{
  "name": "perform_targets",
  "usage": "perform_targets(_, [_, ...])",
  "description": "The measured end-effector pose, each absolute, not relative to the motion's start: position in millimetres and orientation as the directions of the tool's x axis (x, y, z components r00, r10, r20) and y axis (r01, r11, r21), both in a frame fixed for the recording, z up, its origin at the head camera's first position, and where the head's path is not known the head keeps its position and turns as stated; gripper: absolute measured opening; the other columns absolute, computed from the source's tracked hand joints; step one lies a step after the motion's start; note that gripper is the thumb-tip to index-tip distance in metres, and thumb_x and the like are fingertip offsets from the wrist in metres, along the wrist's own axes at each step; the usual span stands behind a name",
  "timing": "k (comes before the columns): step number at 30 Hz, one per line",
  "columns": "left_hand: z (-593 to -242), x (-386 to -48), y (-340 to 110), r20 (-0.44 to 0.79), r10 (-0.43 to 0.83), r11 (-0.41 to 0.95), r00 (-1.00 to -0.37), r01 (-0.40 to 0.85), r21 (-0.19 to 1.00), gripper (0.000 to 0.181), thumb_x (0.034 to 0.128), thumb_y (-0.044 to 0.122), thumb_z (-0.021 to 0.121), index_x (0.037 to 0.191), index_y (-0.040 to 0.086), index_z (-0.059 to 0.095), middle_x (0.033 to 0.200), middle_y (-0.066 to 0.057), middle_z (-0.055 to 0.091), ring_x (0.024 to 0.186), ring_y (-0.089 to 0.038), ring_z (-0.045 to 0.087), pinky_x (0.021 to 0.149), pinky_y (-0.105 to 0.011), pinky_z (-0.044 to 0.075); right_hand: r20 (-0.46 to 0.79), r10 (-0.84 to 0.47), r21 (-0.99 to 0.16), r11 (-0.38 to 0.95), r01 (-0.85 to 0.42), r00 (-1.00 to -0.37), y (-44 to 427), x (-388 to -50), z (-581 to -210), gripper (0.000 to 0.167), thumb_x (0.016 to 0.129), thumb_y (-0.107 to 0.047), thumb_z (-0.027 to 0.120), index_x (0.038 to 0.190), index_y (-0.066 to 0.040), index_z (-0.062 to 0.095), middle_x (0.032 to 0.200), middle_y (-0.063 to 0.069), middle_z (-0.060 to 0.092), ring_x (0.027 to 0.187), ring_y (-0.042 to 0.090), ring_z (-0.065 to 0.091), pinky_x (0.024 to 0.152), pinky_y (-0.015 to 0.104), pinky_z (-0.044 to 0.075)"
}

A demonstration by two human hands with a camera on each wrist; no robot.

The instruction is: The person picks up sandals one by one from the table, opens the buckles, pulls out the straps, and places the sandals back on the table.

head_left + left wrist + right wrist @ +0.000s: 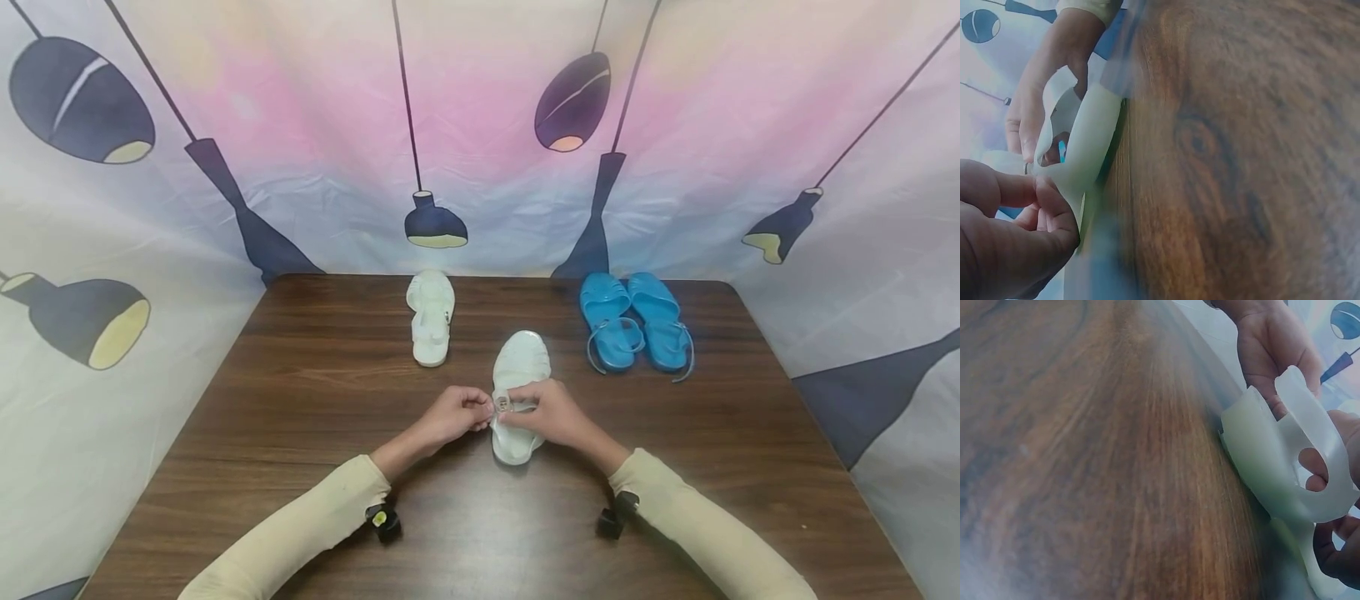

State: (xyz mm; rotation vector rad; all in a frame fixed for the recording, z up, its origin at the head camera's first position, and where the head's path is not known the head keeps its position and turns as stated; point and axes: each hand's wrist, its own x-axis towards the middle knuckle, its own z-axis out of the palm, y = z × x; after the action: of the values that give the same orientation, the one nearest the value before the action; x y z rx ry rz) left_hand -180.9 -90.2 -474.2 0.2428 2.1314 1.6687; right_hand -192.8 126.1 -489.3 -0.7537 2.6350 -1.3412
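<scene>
Nearest: cream sleeves (pixel 300 529), black wrist cameras (pixel 611 522). Left hand (pixel 452 414): fingers pinched together on ankle strap of white sandal (pixel 522 358), at its left edge. Right hand (pixel 553 413): thumb and fingers curled, pinching strap about buckle (pixel 502 403). Sandal between hands, upright mid-tabletop (pixel 322 417), toe pointing away. Farther: blue sandals (pixel 611 333) right, second white sandal (pixel 431 317) left. Beyond tabletop: lamp-print backdrop (pixel 495 217).
</scene>
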Motion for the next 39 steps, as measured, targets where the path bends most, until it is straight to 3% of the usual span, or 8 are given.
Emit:
perform_targets(6, [-476.2,-180.4,-91.2,-0.176,0.372,0.257,-0.911,-0.081,0.963,0.014,0.0992,0.000,0.061,0.102,-0.011,0.069,0.076,-0.001,0.064,0.070,-0.007,0.058,0.065,-0.019,0.050,0.160,-0.468,-0.771,0.491,-0.406,-0.869,125.6,-193.3,-490.6,0.022,0.084,-0.029,0.086,0.102,-0.016,0.082,0.093,-0.008,0.077,0.076,0.008,0.058,0.066,0.022,0.051])
perform_targets(12, [-477.3,-179.3,-93.4,-0.190,0.375,0.210,-0.907,-0.117,0.971,0.017,0.0989,0.001,0.063,0.104,-0.013,0.069,0.079,-0.002,0.067,0.072,-0.007,0.062,0.069,-0.020,0.055,0.170,-0.452,-0.764,0.500,-0.407,-0.876,125.6,-192.8,-493.5,0.024,0.084,-0.029,0.086,0.104,-0.015,0.082,0.101,-0.005,0.078,0.083,0.005,0.062,0.073,0.023,0.053])
perform_targets(18, [-474.2,-176.0,-95.5,-0.224,0.349,0.324,-0.910,-0.107,0.940,0.017,0.0951,0.012,0.070,0.102,-0.003,0.073,0.084,-0.005,0.074,0.074,-0.010,0.066,0.070,-0.025,0.056,0.157,-0.434,-0.775,0.503,-0.383,-0.887,126.4,-191.1,-492.2,0.031,0.085,-0.029,0.086,0.109,-0.011,0.081,0.108,0.002,0.077,0.091,0.008,0.067,0.078,0.026,0.057])
perform_targets(24, [-467.7,-172.5,-99.7,-0.229,0.393,0.405,-0.891,-0.056,0.913,0.020,0.0948,0.022,0.072,0.097,0.002,0.074,0.079,-0.005,0.071,0.072,-0.011,0.061,0.064,-0.028,0.051,0.149,-0.415,-0.783,0.505,-0.363,-0.897,126.6,-191.5,-491.1,0.034,0.084,-0.030,0.086,0.110,-0.009,0.080,0.111,0.005,0.077,0.093,0.010,0.068,0.081,0.030,0.059])
perform_targets(30, [-469.7,-172.9,-100.9,-0.138,0.432,0.405,-0.891,0.055,0.913,0.020,0.0951,0.020,0.072,0.098,0.000,0.074,0.084,-0.007,0.070,0.072,-0.011,0.060,0.058,-0.031,0.054,0.158,-0.423,-0.782,0.498,-0.374,-0.892,126.6,-192.9,-492.6,0.033,0.085,-0.030,0.085,0.110,-0.010,0.080,0.109,0.003,0.077,0.090,0.008,0.065,0.080,0.027,0.058])
perform_targets(36, [-471.6,-174.6,-101.9,-0.060,0.446,0.404,-0.893,0.141,0.904,0.016,0.0937,0.016,0.074,0.099,0.000,0.075,0.088,-0.006,0.073,0.074,-0.010,0.063,0.056,-0.026,0.054,0.156,-0.434,-0.777,0.501,-0.381,-0.888,126.8,-192.2,-489.9,0.032,0.085,-0.030,0.085,0.109,-0.010,0.080,0.106,0.001,0.078,0.085,0.008,0.063,0.076,0.024,0.056])
perform_targets(39, [-470.7,-175.1,-102.6,-0.048,0.453,0.410,-0.890,0.161,0.898,0.015,0.0936,0.015,0.074,0.100,0.002,0.077,0.088,-0.006,0.074,0.072,-0.015,0.066,0.054,-0.025,0.053,0.151,-0.433,-0.774,0.508,-0.379,-0.889,126.7,-191.8,-488.6,0.033,0.084,-0.030,0.086,0.110,-0.010,0.080,0.107,0.003,0.078,0.086,0.009,0.063,0.077,0.025,0.056])
